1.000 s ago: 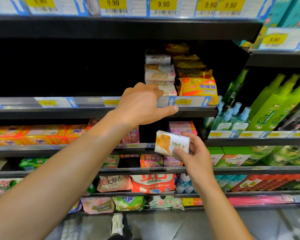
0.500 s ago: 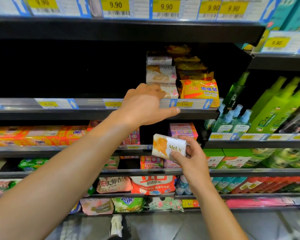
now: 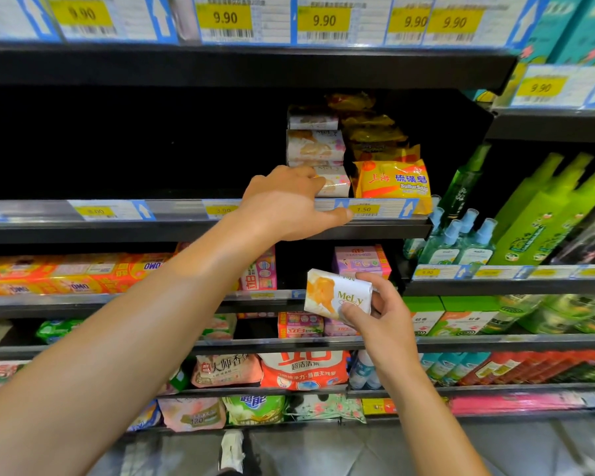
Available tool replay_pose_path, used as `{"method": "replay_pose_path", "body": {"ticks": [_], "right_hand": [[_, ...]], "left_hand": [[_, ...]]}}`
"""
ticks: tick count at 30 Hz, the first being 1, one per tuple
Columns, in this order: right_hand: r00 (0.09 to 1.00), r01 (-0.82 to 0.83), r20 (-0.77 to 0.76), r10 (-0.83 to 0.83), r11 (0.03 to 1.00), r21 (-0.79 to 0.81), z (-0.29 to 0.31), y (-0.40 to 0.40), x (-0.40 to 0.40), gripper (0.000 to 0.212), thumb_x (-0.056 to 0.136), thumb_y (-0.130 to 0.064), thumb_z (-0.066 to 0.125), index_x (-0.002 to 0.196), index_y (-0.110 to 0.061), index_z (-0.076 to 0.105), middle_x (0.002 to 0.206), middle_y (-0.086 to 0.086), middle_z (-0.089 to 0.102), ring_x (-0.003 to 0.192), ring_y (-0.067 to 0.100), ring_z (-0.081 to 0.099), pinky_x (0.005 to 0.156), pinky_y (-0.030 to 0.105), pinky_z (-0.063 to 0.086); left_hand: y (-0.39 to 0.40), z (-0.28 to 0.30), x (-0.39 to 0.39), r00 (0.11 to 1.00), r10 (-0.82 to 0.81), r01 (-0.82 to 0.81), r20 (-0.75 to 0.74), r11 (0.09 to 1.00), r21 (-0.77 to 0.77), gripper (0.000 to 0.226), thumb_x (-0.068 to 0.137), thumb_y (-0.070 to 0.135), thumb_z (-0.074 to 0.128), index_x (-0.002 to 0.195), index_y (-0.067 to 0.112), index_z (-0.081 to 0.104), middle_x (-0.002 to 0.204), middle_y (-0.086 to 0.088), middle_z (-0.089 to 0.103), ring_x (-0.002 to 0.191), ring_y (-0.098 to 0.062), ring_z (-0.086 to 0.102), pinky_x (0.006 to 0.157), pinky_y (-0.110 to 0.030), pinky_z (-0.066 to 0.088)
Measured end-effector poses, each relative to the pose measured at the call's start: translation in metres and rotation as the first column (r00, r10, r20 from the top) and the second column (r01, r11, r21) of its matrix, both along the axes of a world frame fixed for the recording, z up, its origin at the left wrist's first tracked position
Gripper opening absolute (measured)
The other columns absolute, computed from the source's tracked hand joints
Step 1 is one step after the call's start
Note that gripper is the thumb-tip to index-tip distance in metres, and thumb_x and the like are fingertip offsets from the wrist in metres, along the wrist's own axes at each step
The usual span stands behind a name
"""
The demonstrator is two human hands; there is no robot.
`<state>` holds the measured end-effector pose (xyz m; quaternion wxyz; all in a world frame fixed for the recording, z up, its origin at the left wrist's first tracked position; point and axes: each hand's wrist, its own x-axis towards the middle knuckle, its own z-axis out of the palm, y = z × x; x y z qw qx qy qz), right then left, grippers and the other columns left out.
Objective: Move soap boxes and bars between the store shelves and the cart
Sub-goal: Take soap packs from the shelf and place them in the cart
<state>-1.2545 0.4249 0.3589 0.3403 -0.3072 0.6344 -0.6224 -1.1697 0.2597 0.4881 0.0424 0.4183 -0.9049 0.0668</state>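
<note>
The left hand (image 3: 289, 204) reaches onto the shelf edge (image 3: 172, 214) at about eleven o'clock, its fingers on the bottom soap box (image 3: 335, 185) of a stack — whether they grip it I cannot tell. At four o'clock, lower down, the right hand (image 3: 382, 321) pinches a white-and-orange MeLy soap box (image 3: 337, 297) between thumb and fingers — held in front of the shelves.

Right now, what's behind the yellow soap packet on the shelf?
More packets of the same kind, darker in the shade, line up behind the yellow soap packet toward the back of the shelf. How many, and what lies past them, is hidden.
</note>
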Motion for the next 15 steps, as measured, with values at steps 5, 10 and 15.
{"method": "replay_pose_path", "body": {"ticks": [5,10,15], "right_hand": [[1.0,-0.004,-0.001,0.004,1.0,0.002,0.0001,0.0012,0.0007,0.047,0.087,0.003,0.069,0.112,-0.036,0.059,0.114,0.003,0.067,0.101,0.013,0.067,0.063,0.019,0.055],[1.0,-0.003,-0.009,0.003,1.0,0.001,0.0013,0.0016,0.0011,0.047,0.087,0.003,0.069,0.112,-0.036,0.059,0.114,0.002,0.067,0.1,0.011,0.067,0.063,0.019,0.055],[1.0,0.009,-0.018,-0.009,1.0,-0.005,0.0026,0.0011,0.0003,0.046,0.087,0.001,0.069,0.109,-0.038,0.059,0.111,0.0,0.068,0.097,0.009,0.068,0.064,0.02,0.056]], "left_hand": [[-0.0038,0.0013,-0.0012,1.0,0.009,-0.008,-0.009,1.0,0.022,0.086,0.082,0.083,0.031,0.151,0.031,0.034,0.158,0.007,0.029,0.142,-0.022,0.032,0.108,-0.043,0.038],[-0.0071,0.0017,-0.004,1.0,0.016,-0.016,0.008,0.999,0.03,0.089,0.082,0.085,0.031,0.152,0.032,0.031,0.16,0.006,0.027,0.144,-0.023,0.029,0.11,-0.044,0.036],[-0.0068,0.0013,-0.0048,0.999,0.015,-0.015,0.036,1.0,0.0,0.089,0.081,0.086,0.028,0.152,0.033,0.031,0.159,0.006,0.028,0.142,-0.025,0.029,0.107,-0.045,0.033]]}}
